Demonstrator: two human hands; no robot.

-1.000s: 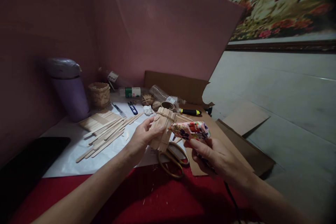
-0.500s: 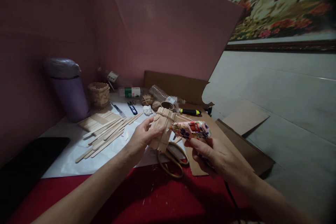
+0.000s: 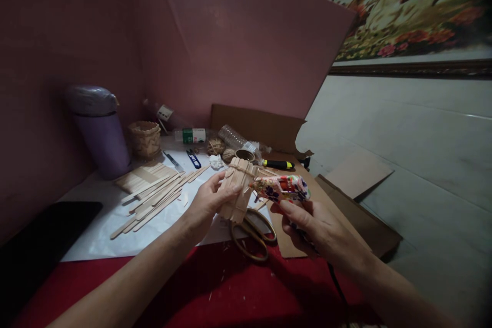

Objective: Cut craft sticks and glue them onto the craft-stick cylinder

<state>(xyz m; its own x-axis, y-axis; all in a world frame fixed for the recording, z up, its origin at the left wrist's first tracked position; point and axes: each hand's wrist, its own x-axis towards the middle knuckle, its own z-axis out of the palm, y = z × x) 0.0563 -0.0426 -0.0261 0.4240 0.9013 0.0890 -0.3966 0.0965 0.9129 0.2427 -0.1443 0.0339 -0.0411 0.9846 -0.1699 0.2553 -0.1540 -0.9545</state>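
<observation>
My left hand (image 3: 209, 200) is closed around a small piece built of popsicle sticks (image 3: 233, 200), with twine running round its upper part. In my right hand (image 3: 311, 228) is a glue gun (image 3: 281, 188) with a colourful flower pattern, its tip pointing left at the stick piece's right side. Tip and sticks are very close; whether they touch I cannot tell. Below the piece lie the brass-coloured handles of a pair of scissors (image 3: 249, 255), their blades hidden. Loose popsicle sticks (image 3: 157, 197) are spread on white paper to the left.
Behind lie plastic bottles (image 3: 194, 135), a ball of twine (image 3: 216, 146), a roll of tape (image 3: 245, 155) and a yellow-black tool (image 3: 279, 164). A woven basket (image 3: 144, 140) and a purple tumbler (image 3: 100, 133) stand at the left. Cardboard (image 3: 257, 130) leans at the back.
The glue gun has shifted very slightly to the right and up at its tip. My left hand and the stick piece stay in place.
</observation>
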